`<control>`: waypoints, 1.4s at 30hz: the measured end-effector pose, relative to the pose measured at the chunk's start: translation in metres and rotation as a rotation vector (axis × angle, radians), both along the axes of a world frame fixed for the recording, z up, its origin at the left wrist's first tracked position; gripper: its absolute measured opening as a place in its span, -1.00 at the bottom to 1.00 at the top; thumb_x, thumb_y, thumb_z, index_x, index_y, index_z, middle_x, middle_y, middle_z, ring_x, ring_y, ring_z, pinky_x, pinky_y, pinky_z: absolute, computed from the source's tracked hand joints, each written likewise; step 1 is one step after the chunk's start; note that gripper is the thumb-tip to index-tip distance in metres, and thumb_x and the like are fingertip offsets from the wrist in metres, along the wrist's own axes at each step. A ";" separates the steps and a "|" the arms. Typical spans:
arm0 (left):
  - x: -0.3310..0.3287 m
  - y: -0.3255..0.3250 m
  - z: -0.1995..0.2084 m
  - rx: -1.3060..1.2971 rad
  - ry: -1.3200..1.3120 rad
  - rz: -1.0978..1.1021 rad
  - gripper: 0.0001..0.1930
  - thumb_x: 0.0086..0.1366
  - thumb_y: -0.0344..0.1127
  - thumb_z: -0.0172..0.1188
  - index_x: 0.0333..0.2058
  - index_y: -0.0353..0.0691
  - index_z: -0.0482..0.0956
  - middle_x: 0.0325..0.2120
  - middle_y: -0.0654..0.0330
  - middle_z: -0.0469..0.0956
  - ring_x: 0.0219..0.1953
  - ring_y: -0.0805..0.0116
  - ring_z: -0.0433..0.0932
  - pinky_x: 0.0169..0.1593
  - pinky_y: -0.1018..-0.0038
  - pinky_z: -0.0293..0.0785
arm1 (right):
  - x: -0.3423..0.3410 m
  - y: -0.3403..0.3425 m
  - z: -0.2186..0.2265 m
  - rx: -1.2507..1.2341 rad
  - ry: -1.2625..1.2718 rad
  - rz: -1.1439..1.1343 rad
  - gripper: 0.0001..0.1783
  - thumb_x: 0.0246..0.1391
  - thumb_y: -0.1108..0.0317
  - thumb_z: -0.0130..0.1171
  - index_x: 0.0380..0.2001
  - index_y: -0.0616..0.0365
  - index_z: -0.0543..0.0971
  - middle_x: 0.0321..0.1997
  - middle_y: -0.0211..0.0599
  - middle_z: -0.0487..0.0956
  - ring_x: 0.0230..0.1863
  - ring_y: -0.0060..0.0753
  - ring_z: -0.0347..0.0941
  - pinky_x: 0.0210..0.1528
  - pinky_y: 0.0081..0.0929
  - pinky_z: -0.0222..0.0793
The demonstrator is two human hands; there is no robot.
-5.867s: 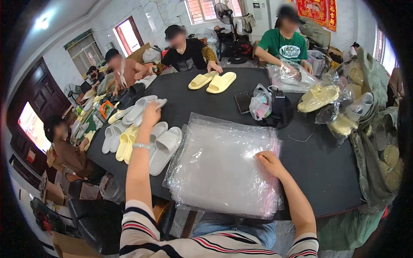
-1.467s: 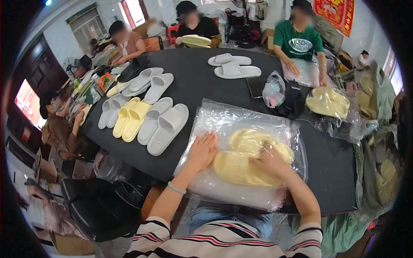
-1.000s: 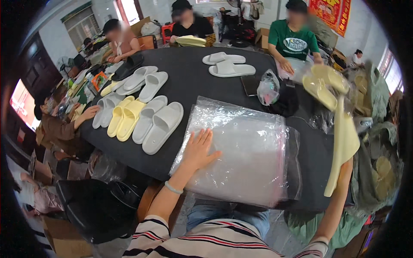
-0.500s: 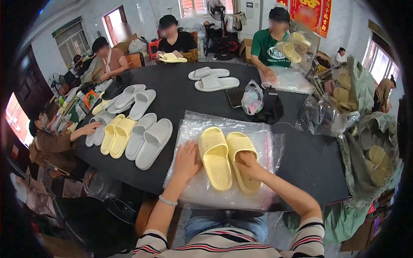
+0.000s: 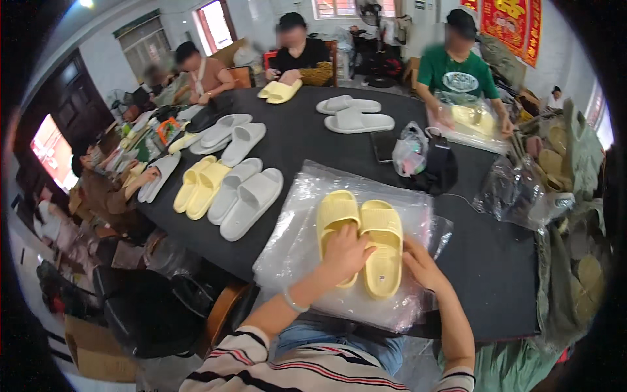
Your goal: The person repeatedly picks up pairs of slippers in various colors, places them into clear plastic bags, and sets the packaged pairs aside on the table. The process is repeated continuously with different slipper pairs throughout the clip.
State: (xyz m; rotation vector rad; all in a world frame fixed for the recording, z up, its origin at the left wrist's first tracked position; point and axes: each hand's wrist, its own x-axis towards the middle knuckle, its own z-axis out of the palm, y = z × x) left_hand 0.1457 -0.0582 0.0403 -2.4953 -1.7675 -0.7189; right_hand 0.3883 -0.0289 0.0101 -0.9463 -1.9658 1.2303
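Note:
A pair of yellow slippers lies side by side, toes away from me, on a stack of clear plastic bags [image 5: 287, 258]. My left hand [image 5: 346, 255] is closed on the left yellow slipper [image 5: 339, 202], its fingertips hidden inside by the strap. Its thumb reaches toward the right yellow slipper [image 5: 383, 261], which has a small round mark on its heel. Against the outer edge of that slipper rests my right hand [image 5: 423, 266], fingers stretched out and holding nothing.
Grey slippers [image 5: 251, 204] and yellow slippers [image 5: 201, 186] stand in pairs at the left. Farther back lie more grey slippers [image 5: 358, 121], a phone [image 5: 381, 146] and a black bag [image 5: 441, 166]. Co-workers sit around the black table [image 5: 490, 261]; sacks of slippers [image 5: 555, 150] stand right.
My right hand has come out of the right slipper to its outer side. My left hand has moved from the bags into the left slipper. The view has shifted.

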 end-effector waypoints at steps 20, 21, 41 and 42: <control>-0.178 0.020 -0.020 0.094 -0.403 0.160 -0.84 0.06 -0.58 0.07 -0.35 -0.37 0.57 -0.32 -0.03 0.52 -0.17 -0.09 0.48 -0.06 0.19 0.40 | 0.015 -0.008 0.010 0.367 -0.401 -0.011 -0.42 0.02 0.37 0.26 0.14 0.22 0.41 0.20 -0.07 0.36 0.23 0.00 0.24 0.29 -0.23 0.13; -0.179 0.015 -0.020 0.088 -0.435 0.166 -0.84 0.06 -0.59 0.07 -0.36 -0.38 0.57 -0.31 -0.03 0.52 -0.16 -0.09 0.48 -0.06 0.19 0.40 | 0.020 -0.006 0.009 0.313 -0.382 0.001 -0.42 0.01 0.39 0.27 0.14 0.20 0.42 0.22 -0.09 0.35 0.24 -0.02 0.21 0.29 -0.24 0.12; -0.374 0.076 -0.058 0.213 -0.059 0.634 -0.89 -0.01 -0.53 0.10 -0.52 -0.34 0.61 -0.29 -0.07 0.60 -0.20 -0.05 0.53 -0.05 0.18 0.45 | 0.029 -0.002 0.004 0.331 -0.392 0.038 -0.41 -0.01 0.39 0.26 0.15 0.06 0.43 0.23 -0.15 0.36 0.26 -0.03 0.21 0.30 -0.19 0.10; -0.391 0.077 -0.059 0.246 -0.065 0.674 -0.90 -0.01 -0.52 0.10 -0.52 -0.34 0.61 -0.29 -0.07 0.60 -0.22 -0.05 0.53 -0.07 0.16 0.45 | 0.028 -0.003 0.004 0.325 -0.394 0.040 -0.41 -0.01 0.40 0.26 0.15 0.06 0.43 0.23 -0.16 0.36 0.26 -0.03 0.21 0.30 -0.19 0.09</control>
